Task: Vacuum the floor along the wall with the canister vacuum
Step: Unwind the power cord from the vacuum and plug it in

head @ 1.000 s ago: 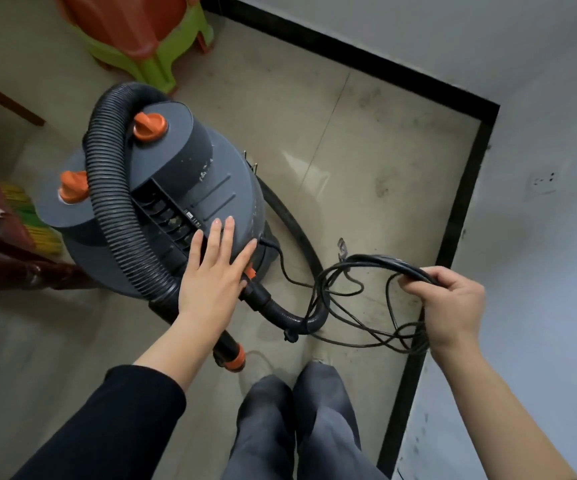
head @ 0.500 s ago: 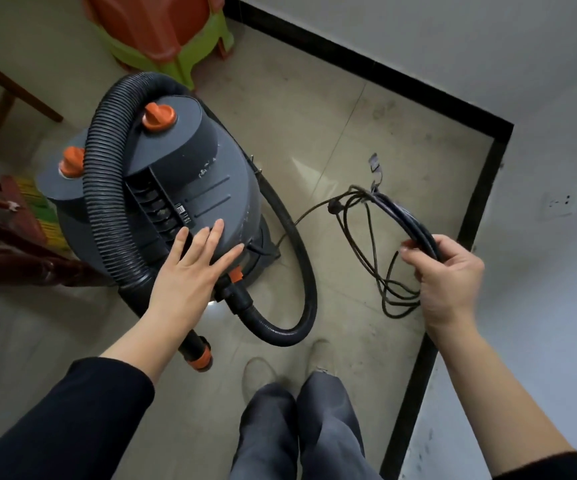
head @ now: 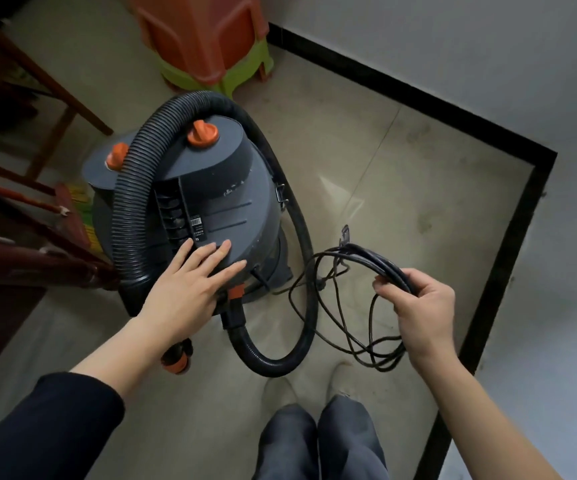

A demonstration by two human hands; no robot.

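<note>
A dark grey canister vacuum [head: 217, 188] with orange knobs stands on the tiled floor in front of me. Its black ribbed hose [head: 131, 209] arches over the top and loops down by my feet. My left hand [head: 190, 289] lies flat on the canister's near side, fingers spread. My right hand [head: 422, 306] grips a bundle of the black power cord [head: 349, 306], whose loops hang down to the floor; the plug [head: 346, 233] sticks up from the coil.
Stacked orange and green plastic stools [head: 207, 43] stand behind the vacuum. Dark wooden furniture legs [head: 37, 237] crowd the left. White walls with a black baseboard [head: 502, 282] form a corner at the right. My legs and shoes [head: 318, 427] are at the bottom.
My right hand has turned and lowered the cord coil, so its loops now hang toward the floor. The view shifted downward; my left hand stays on the canister.
</note>
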